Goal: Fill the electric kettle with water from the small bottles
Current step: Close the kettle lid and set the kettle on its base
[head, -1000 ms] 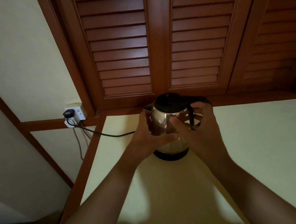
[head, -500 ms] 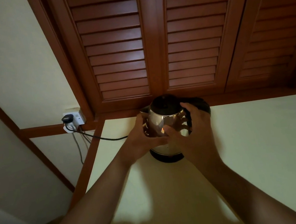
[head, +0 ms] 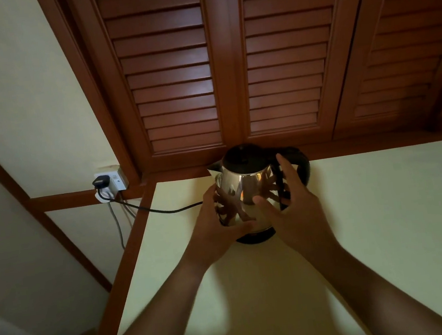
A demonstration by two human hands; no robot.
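Note:
A shiny steel electric kettle (head: 246, 186) with a black lid and black handle stands on its black base (head: 254, 238) at the back of the cream counter (head: 383, 218). My left hand (head: 215, 228) cups the kettle's left side, its thumb wrapped across the lower front. My right hand (head: 293, 214) lies against the kettle's right side by the handle, with its fingers spread and straight. Both hands are mirrored in the steel. No bottles are in view.
A black cord (head: 164, 210) runs left from the kettle to a plug in the wall socket (head: 109, 183). Louvred wooden doors (head: 231, 70) rise right behind the kettle. A wooden strip (head: 130, 247) borders the counter's left side.
My right hand has loosened from the handle area and its fingers have spread. The kettle stays on its base, and my left hand keeps its hold.

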